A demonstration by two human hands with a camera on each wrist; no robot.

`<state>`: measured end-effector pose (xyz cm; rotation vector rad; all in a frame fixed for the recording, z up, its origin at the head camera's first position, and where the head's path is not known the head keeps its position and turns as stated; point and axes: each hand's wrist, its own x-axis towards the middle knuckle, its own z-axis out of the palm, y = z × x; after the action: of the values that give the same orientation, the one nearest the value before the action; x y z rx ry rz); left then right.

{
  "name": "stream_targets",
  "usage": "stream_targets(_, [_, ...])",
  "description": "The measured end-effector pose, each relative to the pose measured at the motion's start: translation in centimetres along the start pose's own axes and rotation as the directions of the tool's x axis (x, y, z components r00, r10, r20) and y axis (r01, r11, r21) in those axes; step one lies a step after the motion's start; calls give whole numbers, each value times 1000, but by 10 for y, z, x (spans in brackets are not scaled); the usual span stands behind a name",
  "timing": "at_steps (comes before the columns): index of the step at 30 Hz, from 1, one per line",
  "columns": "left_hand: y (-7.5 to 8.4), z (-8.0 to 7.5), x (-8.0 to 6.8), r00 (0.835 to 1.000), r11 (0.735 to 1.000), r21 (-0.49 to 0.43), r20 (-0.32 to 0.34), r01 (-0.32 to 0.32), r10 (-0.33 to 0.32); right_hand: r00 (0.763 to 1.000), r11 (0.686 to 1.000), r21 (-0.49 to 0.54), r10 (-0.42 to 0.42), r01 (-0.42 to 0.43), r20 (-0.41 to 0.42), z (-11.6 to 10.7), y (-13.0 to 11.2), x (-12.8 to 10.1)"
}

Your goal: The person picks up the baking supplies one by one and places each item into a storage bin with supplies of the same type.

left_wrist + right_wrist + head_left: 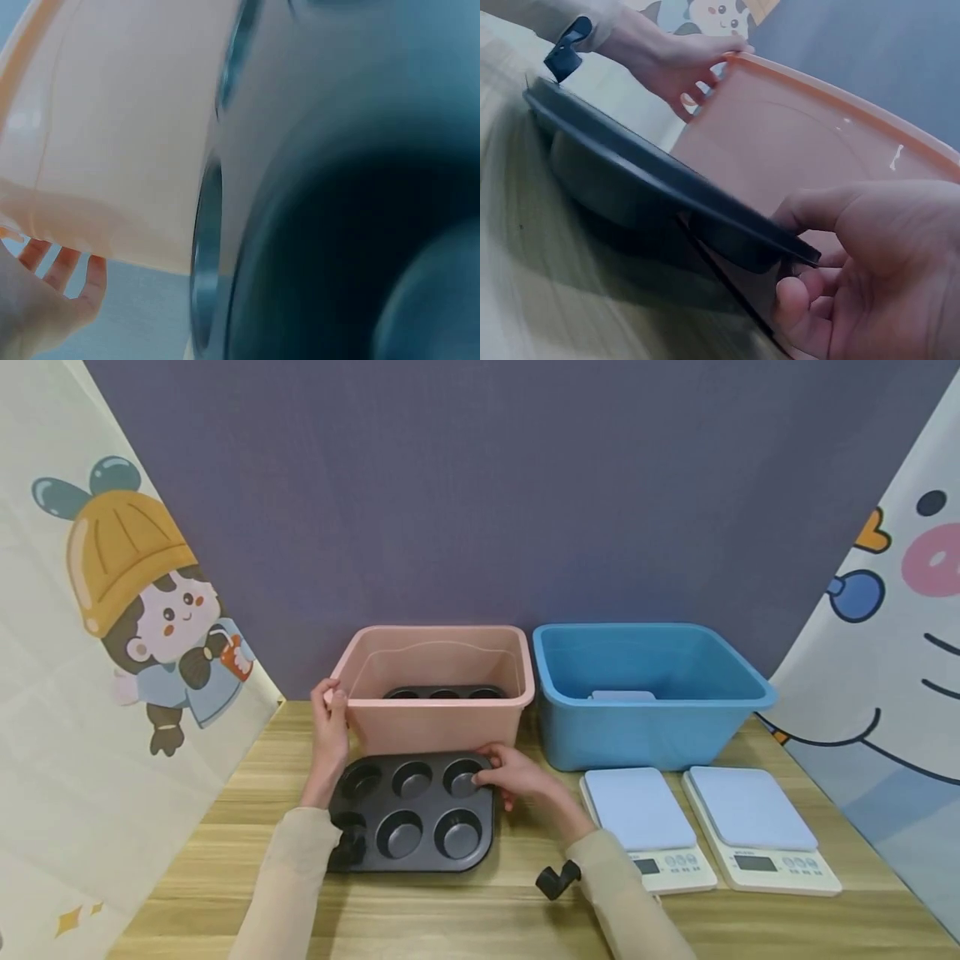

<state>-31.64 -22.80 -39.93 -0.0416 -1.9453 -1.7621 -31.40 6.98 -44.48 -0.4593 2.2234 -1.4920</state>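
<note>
A dark muffin pan (432, 806) lies in front of the pink bin (435, 727). My right hand (517, 772) pinches the pan's far right corner, thumb above and fingers below in the right wrist view. That view shows the pan (637, 161) tilted, with part of it raised off the table. At the bin's front left corner, my left hand (328, 735) grips the rim. The left wrist view has the pan (247, 127) very close and the left hand's fingers (64, 266) against the bin. Inside the bin sits another muffin pan (442, 692), mostly hidden by the front wall.
A blue bin (622, 735) stands right of the pink one, holding a pale flat object (622, 696) seen only in part. Two white kitchen scales, a left one (641, 810) and a right one (757, 810), lie before it. A dark wall (510, 493) rises behind.
</note>
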Motion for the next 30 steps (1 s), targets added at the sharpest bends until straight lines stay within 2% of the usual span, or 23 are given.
stream_targets(6, [-27,-2,12,1000,1000,-2,-17,-3,3,998,997,-60,-41,38,-52,-4,-2,-2])
stream_targets(8, [-31,-2,13,1000,1000,6,-29,-12,12,995,994,-95,-63,56,-73,-5,-4,-3])
stream_targets(13, [-29,-2,11,1000,1000,-14,-23,-12,12,978,979,-169,-137,110,-160,-8,-10,-6])
stream_targets(18, [-5,-3,0,1000,1000,-16,-11,0,0,948,957,-263,-189,120,-257,-9,-17,-10])
stream_targets(21, [1,-4,-3,1000,1000,-3,-20,-7,7,933,938,-324,-218,120,-286,-9,-21,-12])
stream_targets(24, [-3,-5,-1,999,1000,-10,-32,-16,16,918,923,-362,-250,130,-309,-10,-25,-15])
stream_targets(30, [-26,-2,10,999,1000,7,-49,-19,19,894,910,-395,-280,130,-351,-20,-27,-21])
